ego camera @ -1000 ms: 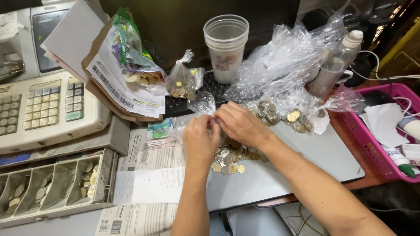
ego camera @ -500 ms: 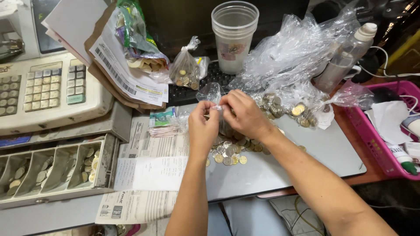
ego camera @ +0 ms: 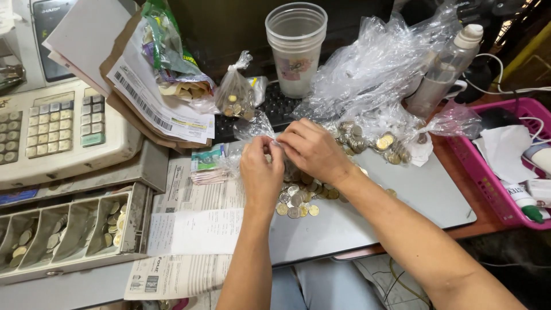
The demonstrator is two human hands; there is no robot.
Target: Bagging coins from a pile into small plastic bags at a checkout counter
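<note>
- While pinching the top of a small clear bag (ego camera: 252, 127), left hand (ego camera: 261, 172) and right hand (ego camera: 313, 150) close together at mid-table, fingertips pressed onto the crinkled plastic.
- Fingers (ego camera: 290, 140) of the right hand curled and bunched tight, touching the left hand's at the bag; whether any coin sits inside the pinch, cannot tell.
- Just below the hands, on the near side, a loose pile of coins (ego camera: 298, 198) spread on a grey flat board (ego camera: 402, 195), silver and gold ones mixed.
- Off to the far right of the hands, more coins in crumpled clear bags (ego camera: 379, 140), with a big heap of empty plastic (ego camera: 379, 63) behind.
- Far and slightly left, a knotted little bag of coins (ego camera: 234, 97) standing upright, near a stack of clear plastic cups (ego camera: 295, 46).
- Beside the plastic heap, a tall bottle with a white cap (ego camera: 447, 69), leaning.
- At the right edge, a pink basket (ego camera: 488, 183) holding paper and small tubes.
- To the left, newspaper (ego camera: 183, 229) under a white slip, then an open coin drawer (ego camera: 63, 229) with coins in its compartments.
- Further left and far, a beige cash register (ego camera: 57, 138) with papers and envelopes (ego camera: 143, 97) leaning over it.
</note>
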